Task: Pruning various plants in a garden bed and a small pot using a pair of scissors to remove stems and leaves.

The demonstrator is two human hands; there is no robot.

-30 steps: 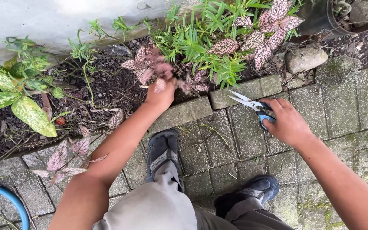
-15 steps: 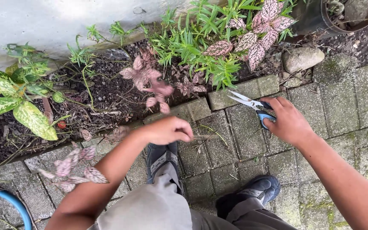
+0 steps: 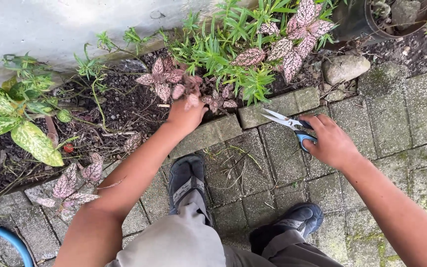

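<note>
My left hand (image 3: 186, 115) reaches into the soil bed and closes around the base of a small pink-spotted plant (image 3: 171, 82) just beyond the brick edging (image 3: 213, 132). My right hand (image 3: 331, 142) rests over the paving and grips blue-handled scissors (image 3: 289, 122), their blades parted and pointing left toward the edging. A taller pink-spotted plant (image 3: 295, 37) rises among green narrow-leaved shoots (image 3: 223, 49) further back.
A grey wall (image 3: 50, 24) backs the bed. A yellow-green speckled plant (image 3: 16, 121) stands at left, a stone (image 3: 344, 68) and a dark pot (image 3: 366, 20) at right. Cut pink-spotted stems (image 3: 72, 185) lie on the pavers by my shoes (image 3: 186, 180). A blue hose (image 3: 6, 240) curves at bottom left.
My left hand pulled back over the pavers half a second ago, then returned into the bed to the small pink-spotted plant. The right hand with the scissors barely moved.
</note>
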